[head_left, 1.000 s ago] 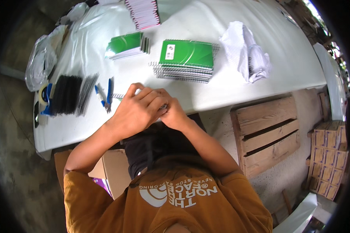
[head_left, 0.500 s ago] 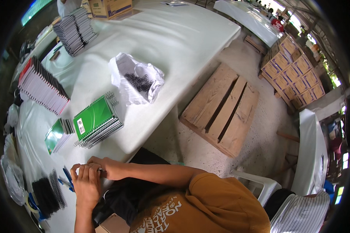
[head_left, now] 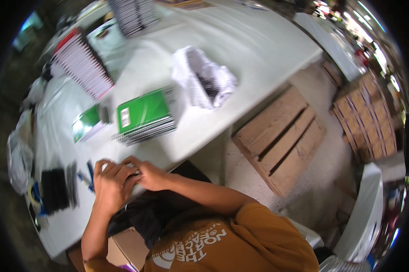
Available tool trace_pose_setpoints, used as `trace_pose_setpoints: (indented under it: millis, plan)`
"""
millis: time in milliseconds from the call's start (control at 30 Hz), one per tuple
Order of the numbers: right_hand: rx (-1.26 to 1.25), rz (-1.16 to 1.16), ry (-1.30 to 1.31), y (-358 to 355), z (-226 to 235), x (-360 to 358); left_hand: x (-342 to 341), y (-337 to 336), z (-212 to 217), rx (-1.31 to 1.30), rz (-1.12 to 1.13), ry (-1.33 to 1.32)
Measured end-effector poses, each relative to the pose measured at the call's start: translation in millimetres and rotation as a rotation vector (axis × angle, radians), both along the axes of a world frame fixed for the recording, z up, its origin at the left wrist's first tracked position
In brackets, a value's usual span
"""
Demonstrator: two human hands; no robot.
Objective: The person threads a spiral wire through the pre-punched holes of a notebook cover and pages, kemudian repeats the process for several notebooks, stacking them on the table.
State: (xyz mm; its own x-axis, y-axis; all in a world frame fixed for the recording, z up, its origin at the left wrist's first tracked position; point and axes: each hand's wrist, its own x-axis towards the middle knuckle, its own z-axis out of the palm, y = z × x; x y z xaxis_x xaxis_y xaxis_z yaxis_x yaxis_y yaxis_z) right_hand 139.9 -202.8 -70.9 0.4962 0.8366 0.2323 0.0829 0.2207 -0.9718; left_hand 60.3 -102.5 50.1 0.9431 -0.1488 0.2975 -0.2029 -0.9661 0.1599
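Observation:
My left hand (head_left: 108,183) and my right hand (head_left: 149,176) meet at the near table edge, fingers bent and pressed together. Between them is something small, mostly hidden by the fingers; I cannot make out what it is. Just left of my left hand lie blue-handled tools (head_left: 85,182), blurred. Beyond the hands sits a stack of green spiral notebooks (head_left: 143,110), wire coils showing along its edges. A smaller green notebook pile (head_left: 87,123) lies left of it. At the left, black binding coils (head_left: 54,189) lie bunched beside a strip of grey coil (head_left: 72,185).
A white bag (head_left: 185,75) holding dark coils stands past the notebooks. Taller notebook stacks (head_left: 84,63) rise at the far left. A tape roll (head_left: 32,194) and clear plastic (head_left: 20,158) lie at the left edge. Right of the table are a wooden pallet (head_left: 281,140) and stacked cartons (head_left: 365,113).
The view has swung, so the table and its things sit further right and mostly higher in the picture. My hands stay together, their fingers shifted slightly, and the right hand's fingers are more raised.

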Motion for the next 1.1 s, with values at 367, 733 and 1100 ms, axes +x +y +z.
trace_pose_setpoints:
  millis: [367,733,1100]
  plan:
    - [0.545,-0.651,-0.043,3.2,69.7,37.5,38.9,-42.4,-11.7,-1.418,0.323,-0.532]
    - [0.212,-0.978,-0.210,-3.4,15.7,101.9,105.5,9.7,-85.3,-0.660,0.621,-0.727]
    - [0.303,-1.082,-0.487,-14.5,17.5,92.4,82.4,94.1,-56.0,-0.473,0.489,-0.565]
